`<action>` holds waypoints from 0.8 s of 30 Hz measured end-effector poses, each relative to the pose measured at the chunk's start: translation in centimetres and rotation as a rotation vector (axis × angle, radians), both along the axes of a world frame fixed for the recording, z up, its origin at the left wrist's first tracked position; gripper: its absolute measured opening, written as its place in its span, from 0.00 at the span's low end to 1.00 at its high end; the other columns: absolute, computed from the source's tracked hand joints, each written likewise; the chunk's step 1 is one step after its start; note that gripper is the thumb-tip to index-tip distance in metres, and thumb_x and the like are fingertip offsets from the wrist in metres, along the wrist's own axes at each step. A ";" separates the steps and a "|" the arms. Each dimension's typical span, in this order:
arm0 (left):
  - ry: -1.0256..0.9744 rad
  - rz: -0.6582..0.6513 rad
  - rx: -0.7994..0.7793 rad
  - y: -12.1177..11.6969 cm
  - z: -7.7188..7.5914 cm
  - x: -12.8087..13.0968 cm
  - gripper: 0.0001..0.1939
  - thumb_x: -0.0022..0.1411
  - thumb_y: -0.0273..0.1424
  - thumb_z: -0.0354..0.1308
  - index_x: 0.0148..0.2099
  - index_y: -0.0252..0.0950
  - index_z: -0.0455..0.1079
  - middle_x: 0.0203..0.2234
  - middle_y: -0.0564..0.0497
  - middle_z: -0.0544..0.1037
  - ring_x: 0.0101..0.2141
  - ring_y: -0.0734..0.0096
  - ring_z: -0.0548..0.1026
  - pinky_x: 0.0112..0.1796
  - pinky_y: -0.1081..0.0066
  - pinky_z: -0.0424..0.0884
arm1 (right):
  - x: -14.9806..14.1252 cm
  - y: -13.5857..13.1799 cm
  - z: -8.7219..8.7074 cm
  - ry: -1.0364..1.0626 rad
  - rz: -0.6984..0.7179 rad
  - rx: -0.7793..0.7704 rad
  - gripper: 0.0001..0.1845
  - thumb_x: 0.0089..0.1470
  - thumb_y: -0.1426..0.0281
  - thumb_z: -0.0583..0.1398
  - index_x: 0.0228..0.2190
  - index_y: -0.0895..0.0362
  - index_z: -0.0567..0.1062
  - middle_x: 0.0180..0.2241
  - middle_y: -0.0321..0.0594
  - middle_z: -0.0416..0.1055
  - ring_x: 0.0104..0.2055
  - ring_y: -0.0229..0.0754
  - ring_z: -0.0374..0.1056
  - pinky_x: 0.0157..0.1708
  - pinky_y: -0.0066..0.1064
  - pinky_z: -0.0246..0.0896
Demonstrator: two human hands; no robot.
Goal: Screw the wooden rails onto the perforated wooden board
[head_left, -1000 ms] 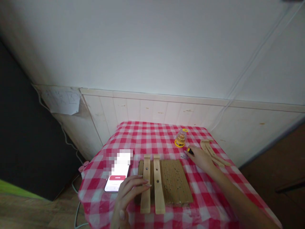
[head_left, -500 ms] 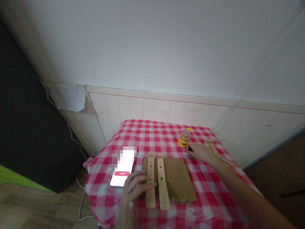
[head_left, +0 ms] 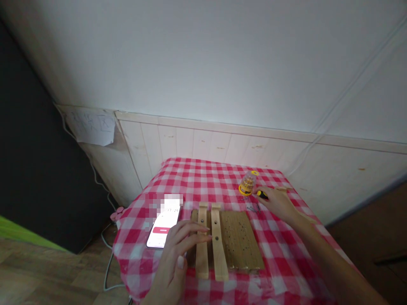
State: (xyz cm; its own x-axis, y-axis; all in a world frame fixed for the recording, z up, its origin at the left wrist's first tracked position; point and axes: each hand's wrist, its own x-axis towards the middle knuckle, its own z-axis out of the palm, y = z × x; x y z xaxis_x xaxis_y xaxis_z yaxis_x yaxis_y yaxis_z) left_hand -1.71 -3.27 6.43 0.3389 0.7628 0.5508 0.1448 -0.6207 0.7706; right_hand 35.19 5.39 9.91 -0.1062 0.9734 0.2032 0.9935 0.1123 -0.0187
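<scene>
My left hand (head_left: 178, 250) lies with fingers stretched out over the left of two pale wooden strips (head_left: 202, 254), its fingertips reaching toward the right wooden strip (head_left: 220, 258). Both strips rest lengthwise on a brown wooden board (head_left: 240, 241) dotted with small holes; dark screw heads or holes show in them. At the back right, my right hand (head_left: 278, 203) is closed on a short yellow-and-black screwdriver (head_left: 262, 194). Its tip is hidden or too small to make out. Several loose screws (head_left: 253, 207) lie just below that hand, beside a clear bit case with a yellow base (head_left: 246, 186).
A lit phone (head_left: 163, 224) lies left of the board. More pale wooden pieces (head_left: 307, 216) lie partly hidden behind my right forearm. The red-and-white checked tablecloth (head_left: 197, 178) covers the table, which stands against a panelled wall (head_left: 184, 140). A cable (head_left: 110, 267) hangs at left.
My right hand has shifted slightly right with the screwdriver, uncovering more of the loose screws. My left hand has slid a little up and right across the strips.
</scene>
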 end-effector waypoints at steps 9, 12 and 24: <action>0.068 0.003 -0.019 0.4 0.2 0.1 0.28 0.76 0.50 0.31 0.58 0.52 0.71 0.55 0.52 0.74 0.58 0.54 0.66 0.58 0.50 0.58 | -1.5 0.5 -2.2 -0.063 0.079 -0.092 0.16 0.57 0.76 0.58 0.45 0.53 0.79 0.51 0.48 0.79 0.40 0.50 0.79 0.35 0.34 0.70; 0.111 0.014 -0.018 0.8 0.4 0.0 0.29 0.76 0.50 0.31 0.57 0.50 0.72 0.55 0.51 0.75 0.58 0.54 0.66 0.58 0.50 0.60 | -1.6 0.2 -2.7 -0.058 0.057 -0.094 0.18 0.57 0.77 0.57 0.47 0.54 0.77 0.52 0.50 0.77 0.39 0.51 0.79 0.33 0.36 0.71; 0.276 -0.045 -0.058 1.9 3.1 1.0 0.31 0.77 0.47 0.31 0.50 0.44 0.76 0.51 0.50 0.80 0.56 0.57 0.71 0.57 0.49 0.63 | -1.0 -0.6 -1.5 0.285 0.147 -0.168 0.12 0.60 0.69 0.56 0.44 0.55 0.74 0.38 0.46 0.81 0.37 0.49 0.77 0.37 0.36 0.69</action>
